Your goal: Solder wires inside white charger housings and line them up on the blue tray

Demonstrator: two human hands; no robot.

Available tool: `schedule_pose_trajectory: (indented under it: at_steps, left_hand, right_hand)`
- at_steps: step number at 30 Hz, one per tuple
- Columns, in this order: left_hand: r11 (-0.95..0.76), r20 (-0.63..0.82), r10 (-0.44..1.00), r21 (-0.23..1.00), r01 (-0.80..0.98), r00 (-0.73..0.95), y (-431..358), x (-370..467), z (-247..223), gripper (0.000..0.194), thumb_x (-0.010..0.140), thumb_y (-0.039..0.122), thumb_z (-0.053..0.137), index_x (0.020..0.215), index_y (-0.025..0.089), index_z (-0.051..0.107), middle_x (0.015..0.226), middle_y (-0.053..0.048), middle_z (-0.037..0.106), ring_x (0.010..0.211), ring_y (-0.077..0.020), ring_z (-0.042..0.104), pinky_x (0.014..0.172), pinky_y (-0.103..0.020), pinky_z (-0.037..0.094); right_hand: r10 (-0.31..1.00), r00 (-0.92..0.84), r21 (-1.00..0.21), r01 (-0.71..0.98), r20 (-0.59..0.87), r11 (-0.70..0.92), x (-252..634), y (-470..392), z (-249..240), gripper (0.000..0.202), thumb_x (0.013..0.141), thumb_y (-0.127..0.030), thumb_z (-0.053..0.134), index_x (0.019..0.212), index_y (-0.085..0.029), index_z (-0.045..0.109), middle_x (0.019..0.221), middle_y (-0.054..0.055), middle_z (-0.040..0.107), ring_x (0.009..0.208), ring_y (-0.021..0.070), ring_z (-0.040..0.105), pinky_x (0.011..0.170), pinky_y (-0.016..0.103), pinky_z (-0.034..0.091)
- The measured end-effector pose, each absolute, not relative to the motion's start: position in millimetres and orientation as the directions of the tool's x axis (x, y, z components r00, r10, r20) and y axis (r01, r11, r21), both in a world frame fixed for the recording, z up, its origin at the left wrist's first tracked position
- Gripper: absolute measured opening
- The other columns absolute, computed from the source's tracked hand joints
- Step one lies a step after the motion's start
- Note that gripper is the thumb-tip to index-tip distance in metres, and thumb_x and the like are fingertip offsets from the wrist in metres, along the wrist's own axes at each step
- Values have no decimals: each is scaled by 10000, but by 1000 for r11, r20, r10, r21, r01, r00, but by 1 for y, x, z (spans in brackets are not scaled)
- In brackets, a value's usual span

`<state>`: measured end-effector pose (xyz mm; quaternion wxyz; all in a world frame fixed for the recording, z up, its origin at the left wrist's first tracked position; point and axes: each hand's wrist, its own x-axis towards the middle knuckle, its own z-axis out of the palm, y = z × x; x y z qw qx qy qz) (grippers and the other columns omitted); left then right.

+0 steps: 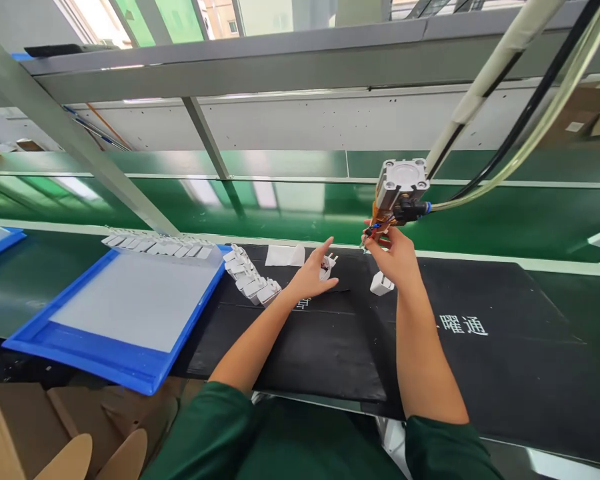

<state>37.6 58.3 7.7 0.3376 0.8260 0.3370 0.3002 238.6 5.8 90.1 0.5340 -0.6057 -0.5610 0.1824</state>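
My left hand [311, 275] is over the black mat with thumb and fingers spread. Between its spread fingers is a white plug piece [329, 266] with two prongs; whether they touch it is unclear. My right hand [395, 257] is raised with its fingers pinched together just under a hanging pneumatic tool [403, 187]. Something small and dark shows at those fingertips, but it is too small to name. Below the right hand, a white charger housing [381, 284] rests on the mat. A row of white charger pieces [250, 277] lies left of my left hand.
At left, a blue tray [100, 357] carries a pale sheet and a line of white pieces [160, 245] along its far edge. A white paper [285, 255] lies at the mat's back. Hoses [525, 127] run up right from the tool. Cardboard boxes [25, 427] stand lower left.
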Motion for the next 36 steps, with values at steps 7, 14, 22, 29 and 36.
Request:
schedule_pose_trajectory:
  at_steps: [7,14,22,29,36]
  left_hand:
    - [-452,295,857,825,339,423,50,30,-6,462,902,337,589,1358,268,553,1469,-94,488,1225,-215,584,887,-308,580]
    - [-464,247,879,644,609,409,48,40,-18,607,688,424,829,1226,206,653,1396,-123,579,1313,-341,496,1138,-526,364]
    - [-408,145,876,732,546,460,49,50,-22,362,782,391,718,1076,182,693,1017,-88,717,1019,-272,644,919,-374,503]
    - [-387,207,894,806,448,398,40,44,-10,331,804,389,690,1078,207,663,880,-24,712,786,-184,654,692,-247,484]
    - [-419,277,883,831,367,379,38,45,-7,303,786,354,702,1033,182,671,914,-41,698,799,-175,642,735,-251,486]
  right_hand:
    - [852,299,-854,443,429,274,218,10,86,258,775,-401,620,960,-223,642,936,54,706,883,216,669,873,417,546]
    - [855,146,-865,148,498,479,199,8,75,356,750,-342,628,1095,-259,599,913,29,657,824,196,619,756,359,520]
    - [832,-27,-829,80,554,554,181,-5,77,515,713,-522,716,1149,-290,571,864,16,552,779,192,532,698,352,483]
    - [816,72,-817,126,573,563,174,-5,75,410,786,-426,714,1156,-333,562,804,-14,531,720,171,523,678,338,480]
    - [826,108,-833,89,554,546,177,-2,74,318,822,-437,688,1107,-323,606,775,-9,527,700,165,509,677,340,483]
